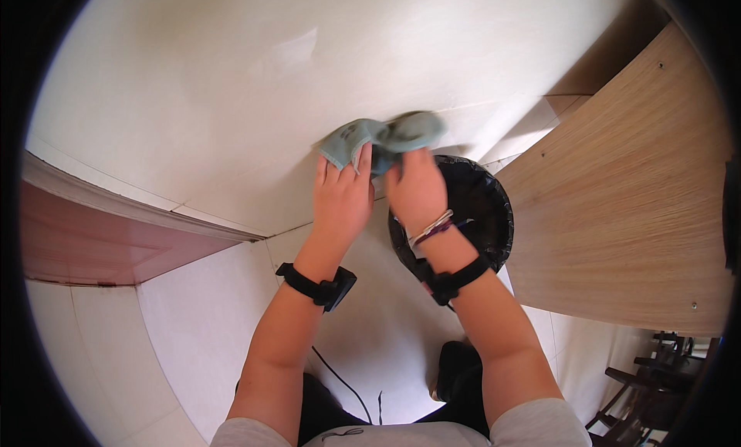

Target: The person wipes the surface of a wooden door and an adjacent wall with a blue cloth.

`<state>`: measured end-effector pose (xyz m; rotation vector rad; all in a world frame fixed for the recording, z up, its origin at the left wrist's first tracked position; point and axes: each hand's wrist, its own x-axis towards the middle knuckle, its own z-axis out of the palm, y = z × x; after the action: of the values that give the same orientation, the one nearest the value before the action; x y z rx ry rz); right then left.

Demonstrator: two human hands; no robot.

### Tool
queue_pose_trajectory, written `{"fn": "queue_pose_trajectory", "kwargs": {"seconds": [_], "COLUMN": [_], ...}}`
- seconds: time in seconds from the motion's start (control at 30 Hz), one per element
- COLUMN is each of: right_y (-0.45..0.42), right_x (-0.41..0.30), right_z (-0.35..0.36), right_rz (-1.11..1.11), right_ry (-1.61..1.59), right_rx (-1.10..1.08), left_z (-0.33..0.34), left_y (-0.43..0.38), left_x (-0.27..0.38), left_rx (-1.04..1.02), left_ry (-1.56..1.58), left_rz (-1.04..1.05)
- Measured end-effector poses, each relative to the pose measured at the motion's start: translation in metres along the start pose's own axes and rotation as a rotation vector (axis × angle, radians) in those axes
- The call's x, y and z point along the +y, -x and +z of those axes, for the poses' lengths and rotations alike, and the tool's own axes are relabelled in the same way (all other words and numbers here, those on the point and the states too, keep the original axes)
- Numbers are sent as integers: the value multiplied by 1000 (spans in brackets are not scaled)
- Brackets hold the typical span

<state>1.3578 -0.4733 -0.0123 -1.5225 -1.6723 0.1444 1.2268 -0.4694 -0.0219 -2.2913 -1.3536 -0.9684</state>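
A grey-green cloth [350,137] with dark marks is bunched between my two hands, in front of a pale tiled wall. My left hand [343,201] grips its left part, the fingers partly covered by a hanging fold. My right hand [418,184] holds the right part, which is blurred. Just under and to the right of my right hand stands a round bin [483,210] with a black liner. Both wrists wear black straps, and thin bracelets circle the right one.
A wood-grain panel [613,215] rises close on the right of the bin. To the left is a reddish door [127,239] with a pale frame. Dark wooden chairs [648,389] stand at the lower right. A thin black cable [341,377] hangs near my legs.
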Motion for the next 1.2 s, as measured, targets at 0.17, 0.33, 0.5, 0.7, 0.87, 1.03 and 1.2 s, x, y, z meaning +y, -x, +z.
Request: {"fn": "queue_pose_trajectory", "kwargs": {"seconds": [0.17, 0.33, 0.5, 0.7, 0.87, 1.03, 1.2], "right_y": [3, -11, -6, 11, 22, 34, 40], "right_x": [-4, 30, 19, -10, -29, -53, -94], "right_z": [0, -16, -2, 24, 48, 69, 91], "right_rz": [58, 126, 103, 4, -158, -205, -278], "right_ry": [89, 206, 100, 113, 87, 111, -6], "right_rx": [-63, 44, 46, -60, 0, -70, -101], "left_z": [-2, -3, 7, -3, -20, -54, -86], "left_y": [2, 8, 5, 10, 25, 37, 52], "left_x": [-7, -6, -6, -15, -33, -57, -88], "left_rx": [-31, -73, 70, 111, 65, -44, -91], "left_ry": [-91, -76, 24, 54, -14, -139, -223], "left_rz": [23, 9, 39, 55, 48, 49, 26]}}
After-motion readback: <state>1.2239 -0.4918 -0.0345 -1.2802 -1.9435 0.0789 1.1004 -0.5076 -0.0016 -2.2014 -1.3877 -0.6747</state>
